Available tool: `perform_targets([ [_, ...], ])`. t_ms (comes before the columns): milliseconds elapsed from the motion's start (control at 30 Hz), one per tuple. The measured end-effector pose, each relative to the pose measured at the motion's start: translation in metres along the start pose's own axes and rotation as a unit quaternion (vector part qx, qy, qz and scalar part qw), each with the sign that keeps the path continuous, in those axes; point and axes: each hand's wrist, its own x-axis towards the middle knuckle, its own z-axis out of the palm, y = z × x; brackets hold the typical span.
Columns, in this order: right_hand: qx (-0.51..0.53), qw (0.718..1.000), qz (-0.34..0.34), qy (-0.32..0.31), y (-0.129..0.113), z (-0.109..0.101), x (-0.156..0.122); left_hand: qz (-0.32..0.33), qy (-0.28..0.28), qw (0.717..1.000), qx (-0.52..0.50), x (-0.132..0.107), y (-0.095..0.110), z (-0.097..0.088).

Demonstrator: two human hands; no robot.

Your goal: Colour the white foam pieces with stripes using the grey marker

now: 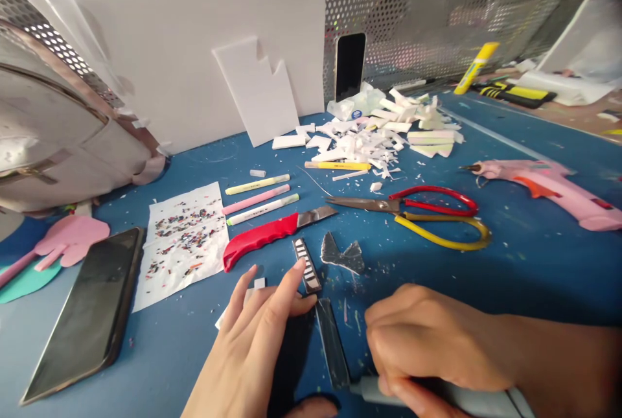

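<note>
My right hand (427, 340) is closed around a thick grey marker (372, 389), its tip touching the lower end of a flat black strip (333, 343). My left hand (257, 347) lies on the blue table with its fingers apart. One of its fingertips meets a small black piece with white stripes (307, 266), and another is at the strip's upper end. A black bow-shaped cutout (343, 255) lies just beyond. Further off are a red-handled knife (262, 238) and scissors (422, 205) with red and yellow handles. A white scrap (260, 283) is partly hidden behind my left hand.
Slim markers (257, 199), a paper sheet with coloured bits (187, 236) and a phone (87, 314) lie leftward. White foam scraps (369, 139), an upright phone (350, 67) and a white board (170, 61) stand behind. A pink glue gun (549, 191) lies right.
</note>
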Motion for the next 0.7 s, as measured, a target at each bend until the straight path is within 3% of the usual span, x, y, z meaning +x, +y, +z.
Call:
perform_targets([
  [700, 0.025, 0.999, -0.034, 0.026, 0.0064, 0.0014, 0.0006, 0.001, 0.014, 0.999, -0.036, 0.0005, 0.0016, 0.0044],
])
